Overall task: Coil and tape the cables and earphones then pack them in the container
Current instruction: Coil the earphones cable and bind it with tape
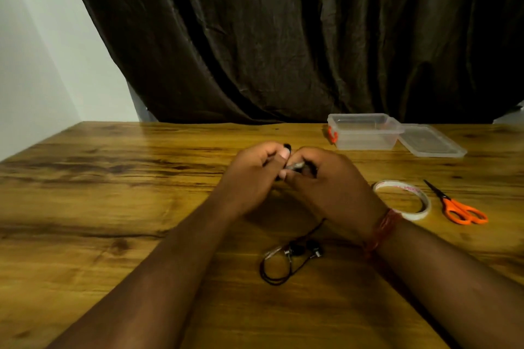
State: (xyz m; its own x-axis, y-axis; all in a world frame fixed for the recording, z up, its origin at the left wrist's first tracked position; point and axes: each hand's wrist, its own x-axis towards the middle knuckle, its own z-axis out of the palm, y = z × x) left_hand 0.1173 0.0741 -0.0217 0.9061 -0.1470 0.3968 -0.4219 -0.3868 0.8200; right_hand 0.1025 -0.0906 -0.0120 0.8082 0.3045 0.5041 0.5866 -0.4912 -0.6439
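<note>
Left hand (pixel 255 176) and right hand (pixel 326 181) pinch a black cable (pixel 297 166) above the tabletop (pixel 113 207). Right of hands: tape roll (pixel 408 201), scissors (pixel 456 207). Earphones (pixel 292 259) nearer.

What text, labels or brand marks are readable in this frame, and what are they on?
Tape roll: red print on the inner core, too blurred to read.
Clear container, its lid and the orange scissors: no visible text.
Earphones on the table: no legible marks.
Nothing in this view can be quoted.
</note>
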